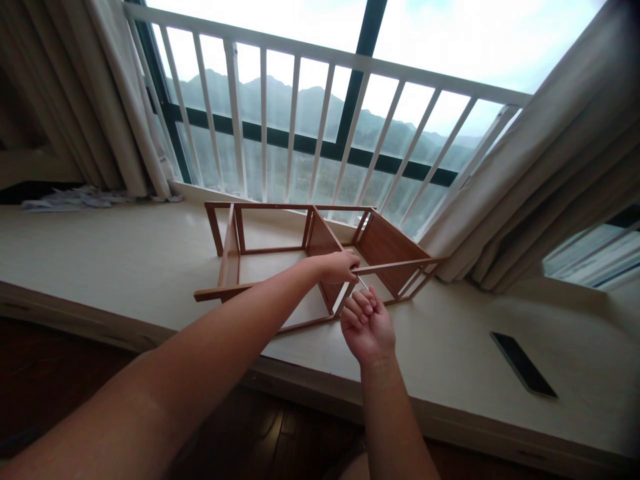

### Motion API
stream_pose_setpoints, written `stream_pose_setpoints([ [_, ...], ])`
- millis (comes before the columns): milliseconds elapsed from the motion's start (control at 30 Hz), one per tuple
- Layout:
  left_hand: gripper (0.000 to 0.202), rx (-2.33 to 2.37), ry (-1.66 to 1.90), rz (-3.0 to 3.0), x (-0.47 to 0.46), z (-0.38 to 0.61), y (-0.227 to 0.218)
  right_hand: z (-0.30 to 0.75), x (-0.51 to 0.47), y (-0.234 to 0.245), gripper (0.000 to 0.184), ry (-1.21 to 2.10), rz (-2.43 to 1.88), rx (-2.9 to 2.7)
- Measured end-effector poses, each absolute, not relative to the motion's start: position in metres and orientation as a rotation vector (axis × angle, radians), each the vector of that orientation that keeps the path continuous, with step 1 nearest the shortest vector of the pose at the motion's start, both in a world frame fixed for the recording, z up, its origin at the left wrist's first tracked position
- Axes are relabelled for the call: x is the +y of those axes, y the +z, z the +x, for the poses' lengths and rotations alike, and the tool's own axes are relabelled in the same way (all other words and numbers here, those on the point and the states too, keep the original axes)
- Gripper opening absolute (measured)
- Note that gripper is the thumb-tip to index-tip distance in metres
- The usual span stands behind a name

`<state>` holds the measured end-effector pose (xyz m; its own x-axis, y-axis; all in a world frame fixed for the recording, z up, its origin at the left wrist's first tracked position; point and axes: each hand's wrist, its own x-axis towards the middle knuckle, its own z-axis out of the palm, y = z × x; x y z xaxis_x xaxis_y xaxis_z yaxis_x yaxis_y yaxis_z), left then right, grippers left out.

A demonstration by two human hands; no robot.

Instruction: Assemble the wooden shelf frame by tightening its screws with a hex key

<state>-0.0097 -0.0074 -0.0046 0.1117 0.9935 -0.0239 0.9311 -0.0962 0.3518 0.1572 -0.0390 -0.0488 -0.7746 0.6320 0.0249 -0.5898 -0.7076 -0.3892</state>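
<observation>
A brown wooden shelf frame [327, 257] lies on its side on the pale window ledge, with its board panels standing across it. My left hand [343, 266] reaches over the near side and is closed on the wooden rail [395, 267] where it meets the middle panel. Just below it, my right hand [369, 323] is closed in a pinch around a thin silver rod [364, 283] that looks like a hex key. The rod's upper end points at the rail's joint beside my left fingers. Its other end is hidden in my right fist.
The ledge [465, 373] drops off at its front edge toward a dark floor. A black phone [523, 364] lies to the right. Behind the frame stands a white railing [313, 57] before the window. Curtains [540, 140] hang at both sides; crumpled white papers [80, 199] lie far left.
</observation>
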Motion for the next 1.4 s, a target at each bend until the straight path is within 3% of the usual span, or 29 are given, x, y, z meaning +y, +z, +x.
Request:
stream_pose_setpoints([
  [267, 0.022, 1.897, 0.327, 2.119, -0.009, -0.009, -0.003, 0.159, -0.042, -0.045, 0.036, 2.274, -0.215, -0.688],
  [500, 0.022, 1.879, 0.317, 2.131, -0.01, -0.01, -0.002, 0.155, -0.027, -0.056, 0.039, 1.869, -0.57, -1.191],
  [1100, 0.022, 1.872, 0.34, 2.136, -0.008, -0.012, -0.006, 0.158, -0.007, -0.067, 0.039, 1.825, -0.657, -1.38],
  [1400, 0.024, 1.862, 0.33, 2.119, -0.009, -0.011, -0.004, 0.17, -0.005, -0.067, 0.039, 0.64, -0.905, -1.973],
])
